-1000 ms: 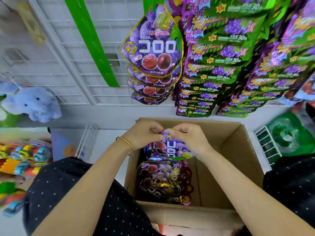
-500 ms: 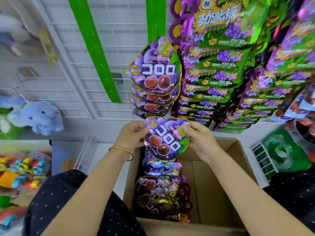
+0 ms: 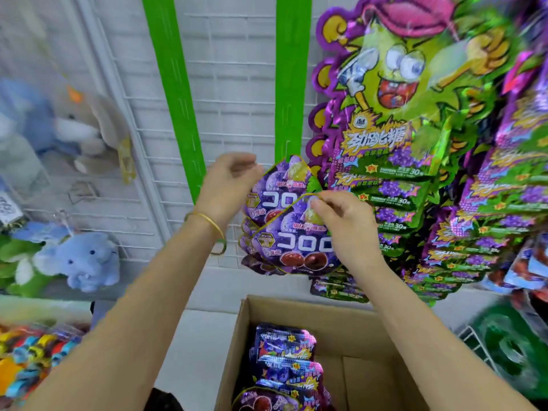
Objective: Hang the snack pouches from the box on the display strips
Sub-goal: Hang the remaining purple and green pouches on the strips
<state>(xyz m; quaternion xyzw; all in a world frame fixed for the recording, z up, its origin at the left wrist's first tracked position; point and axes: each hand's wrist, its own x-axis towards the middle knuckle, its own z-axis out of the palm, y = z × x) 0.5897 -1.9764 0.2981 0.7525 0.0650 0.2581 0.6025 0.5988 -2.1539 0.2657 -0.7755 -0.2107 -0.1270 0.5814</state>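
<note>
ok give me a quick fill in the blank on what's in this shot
1. The right hand pinches the top of a ____ snack pouch.
2. The display strips are ____ in colour.
3. More pouches wait in a ____ box.
4. The left hand wears a gold ____.

Missing: purple; green; cardboard; bangle

I see a purple heart-shaped foil snack pouch with white block lettering and two dark grapes printed on it [image 3: 296,244], held up tilted in front of the middle green plastic display strip [image 3: 292,78], overlapping matching pouches already hung there [image 3: 281,185]. Left green strip [image 3: 175,93] is bare. Open brown cardboard box [image 3: 364,330] sits below, more purple pouches stacked upright inside [image 3: 284,360].
</note>
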